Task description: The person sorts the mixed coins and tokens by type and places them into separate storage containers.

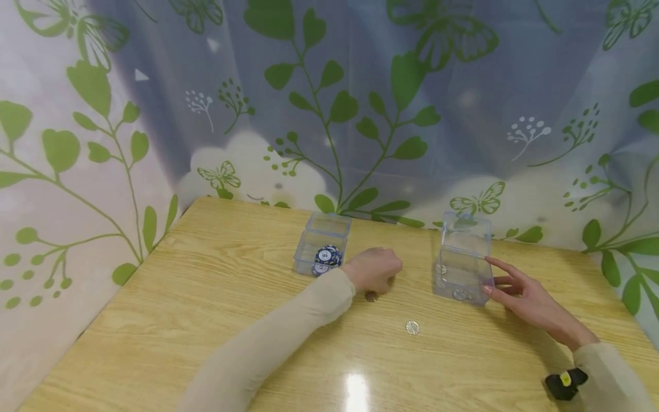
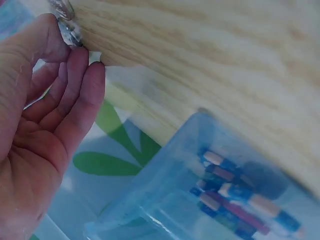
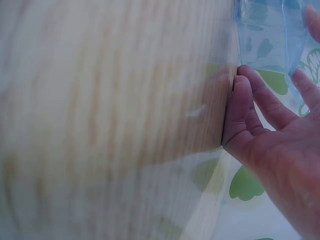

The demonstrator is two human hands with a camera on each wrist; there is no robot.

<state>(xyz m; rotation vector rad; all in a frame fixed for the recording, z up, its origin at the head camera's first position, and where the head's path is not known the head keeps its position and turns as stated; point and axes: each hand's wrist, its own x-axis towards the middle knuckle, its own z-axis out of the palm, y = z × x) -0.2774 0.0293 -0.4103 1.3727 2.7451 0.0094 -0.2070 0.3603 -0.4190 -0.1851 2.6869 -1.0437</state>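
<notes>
My left hand (image 1: 374, 270) is low over the table, just right of the left clear plastic box (image 1: 304, 264). In the left wrist view its thumb and fingertips pinch a silvery coin (image 2: 70, 33). Blue-and-white poker chips (image 1: 328, 256) are heaped in that box, whose lid stands open. A darker coin (image 1: 371, 296) lies just under the hand, and a shiny coin (image 1: 412, 328) lies nearer the front. My right hand (image 1: 532, 306) rests its fairly straight fingers against the right side of another clear box (image 1: 450, 277), which holds several coins (image 1: 461, 294).
The wooden table (image 1: 247, 355) runs back to a curtain (image 1: 370, 137) printed with leaves and butterflies. The raised lid (image 1: 465, 233) of the right box stands close to it. A black device (image 1: 565, 383) is strapped to the right wrist.
</notes>
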